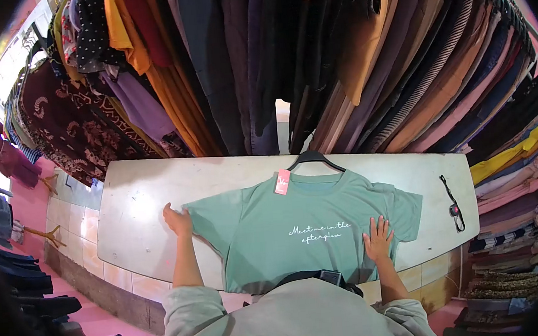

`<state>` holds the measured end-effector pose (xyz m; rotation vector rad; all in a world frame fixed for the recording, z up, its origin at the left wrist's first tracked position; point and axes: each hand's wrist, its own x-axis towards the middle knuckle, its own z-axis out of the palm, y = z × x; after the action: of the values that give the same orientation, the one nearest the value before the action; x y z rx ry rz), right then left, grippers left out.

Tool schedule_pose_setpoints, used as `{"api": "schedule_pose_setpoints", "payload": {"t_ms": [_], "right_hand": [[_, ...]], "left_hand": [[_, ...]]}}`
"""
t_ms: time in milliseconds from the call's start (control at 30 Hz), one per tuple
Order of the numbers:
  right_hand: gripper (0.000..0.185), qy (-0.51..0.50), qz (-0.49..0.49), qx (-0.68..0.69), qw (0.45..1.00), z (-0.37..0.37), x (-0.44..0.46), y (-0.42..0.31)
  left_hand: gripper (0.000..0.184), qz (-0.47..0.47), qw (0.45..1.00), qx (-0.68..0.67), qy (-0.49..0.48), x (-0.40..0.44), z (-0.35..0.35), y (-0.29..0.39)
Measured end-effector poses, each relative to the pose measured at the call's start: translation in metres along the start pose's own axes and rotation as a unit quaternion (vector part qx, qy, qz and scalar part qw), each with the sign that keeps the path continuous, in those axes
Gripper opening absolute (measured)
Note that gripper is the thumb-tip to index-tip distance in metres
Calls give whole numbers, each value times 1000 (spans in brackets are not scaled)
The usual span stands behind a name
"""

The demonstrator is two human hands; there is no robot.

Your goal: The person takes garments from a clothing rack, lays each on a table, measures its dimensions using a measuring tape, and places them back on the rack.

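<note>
A sage-green T-shirt point(285, 211) lies spread face up on the white table, with white script lettering across its chest. Its neck holds a black hanger point(314, 158), and a pink tag point(282, 181) hangs by the collar. My right hand point(379, 238) rests flat on the shirt at the right side of the chest, fingers spread. Beside the end of the left sleeve is my left hand point(178, 219), open with the fingers extended. Its thumb is close to the sleeve edge; whether it touches the cloth I cannot tell.
The white table point(139, 203) carries a black strap with a small device point(454, 209) at its right end. Hanging trousers point(211, 71) and other garments crowd behind it. Folded clothes point(512, 212) are stacked at right; dark clothes point(33, 300) hang at left.
</note>
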<state>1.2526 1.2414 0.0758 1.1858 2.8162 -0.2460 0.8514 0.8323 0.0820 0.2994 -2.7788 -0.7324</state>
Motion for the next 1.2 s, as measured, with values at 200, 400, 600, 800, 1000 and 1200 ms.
{"api": "schedule_pose_setpoints", "payload": {"t_ms": [200,400,600,800,1000,1200], "right_hand": [[60,2,1,0,1000,-2,-3,0],[59,13,-12,2,1000,1,-4,0],[60,23,-15,13,1000,2,-3,0],[60,19,-8,22,1000,3,-2,2],[60,15,-5,25,1000,2,-3,1],[59,16,-6,33,999,2,-3,2]], "left_hand": [[50,54,974,16,221,-99,11,-21],[33,176,984,10,-5,-105,-12,-30],[21,-55,876,-400,-264,-70,-3,-44],[31,-19,904,-359,-232,-86,-19,-24],[28,160,963,-174,-128,-83,0,-16],[16,243,942,-231,11,-71,-16,-19]]}}
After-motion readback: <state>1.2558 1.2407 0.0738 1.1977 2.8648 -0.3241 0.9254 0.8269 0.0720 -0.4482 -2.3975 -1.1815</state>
